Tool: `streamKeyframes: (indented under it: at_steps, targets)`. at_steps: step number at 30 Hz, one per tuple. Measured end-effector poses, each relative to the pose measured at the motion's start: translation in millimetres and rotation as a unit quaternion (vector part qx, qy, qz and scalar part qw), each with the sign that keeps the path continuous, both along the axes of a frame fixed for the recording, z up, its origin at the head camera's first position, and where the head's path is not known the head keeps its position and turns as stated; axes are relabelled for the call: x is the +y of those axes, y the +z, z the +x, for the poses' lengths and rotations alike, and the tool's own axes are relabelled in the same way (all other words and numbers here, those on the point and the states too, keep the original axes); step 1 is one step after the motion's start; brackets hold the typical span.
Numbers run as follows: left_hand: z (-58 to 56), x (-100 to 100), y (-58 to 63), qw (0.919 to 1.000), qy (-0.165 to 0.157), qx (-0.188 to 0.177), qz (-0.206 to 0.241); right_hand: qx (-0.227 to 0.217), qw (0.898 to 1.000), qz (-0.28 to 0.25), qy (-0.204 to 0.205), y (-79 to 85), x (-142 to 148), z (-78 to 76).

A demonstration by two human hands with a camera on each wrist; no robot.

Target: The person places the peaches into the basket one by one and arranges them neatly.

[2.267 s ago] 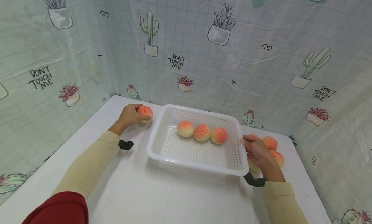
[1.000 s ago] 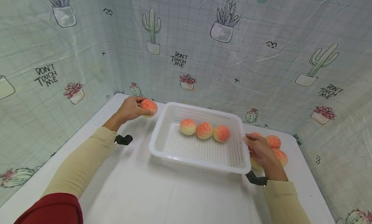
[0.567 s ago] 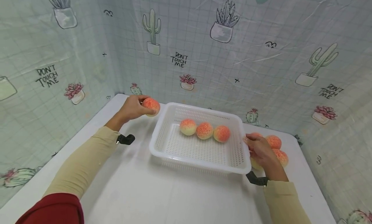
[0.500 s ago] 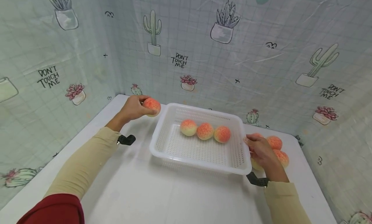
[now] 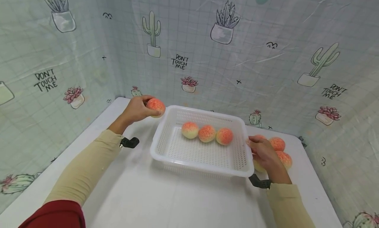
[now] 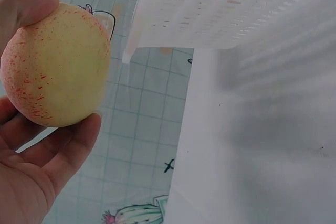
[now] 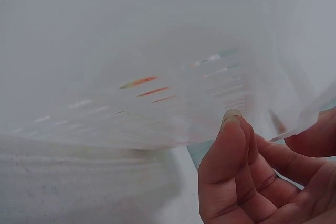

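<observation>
My left hand (image 5: 138,109) grips a red-and-yellow peach (image 5: 156,107) beside the upper left corner of a white plastic basket (image 5: 189,163). In the left wrist view, thumb and fingers wrap the peach (image 6: 63,72) from opposite sides, and the perforated basket wall (image 6: 184,19) stands to its right. Three more peaches (image 5: 207,133) sit in a row inside the basket. At its right end, my right hand (image 5: 263,152) pinches the rim. The right wrist view has thumb and fingers of that hand (image 7: 252,177) at the rim, against the slotted basket side (image 7: 157,108).
Several peaches (image 5: 277,144) lie on the white table (image 5: 177,201) to the right of the basket, partly hidden behind my right hand. A cloth with printed cacti (image 5: 207,57) hangs around the back and sides of the table.
My left hand has raised the peach off the table's far left and carried it right, up to the basket's corner. My right hand keeps its hold on the rim.
</observation>
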State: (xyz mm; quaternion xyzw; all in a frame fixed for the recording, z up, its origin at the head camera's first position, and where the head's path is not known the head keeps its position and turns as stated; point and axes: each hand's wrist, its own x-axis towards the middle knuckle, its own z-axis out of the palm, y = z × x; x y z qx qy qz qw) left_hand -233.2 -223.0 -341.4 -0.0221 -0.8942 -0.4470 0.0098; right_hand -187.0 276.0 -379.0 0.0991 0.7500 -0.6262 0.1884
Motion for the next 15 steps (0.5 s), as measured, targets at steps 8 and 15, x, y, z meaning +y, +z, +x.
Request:
streamKeyframes:
  at_steps: [8,15]
  targets:
    - [0.3,11,8.2,0.9998,-0.012,0.013,0.005,0.002,1.0,0.001,0.007,1.4,2,1.3]
    - [1.6,23,13.9,0.9992,-0.037,0.011,0.01,0.003,1.0,0.005,0.004,-0.8,1,2.8]
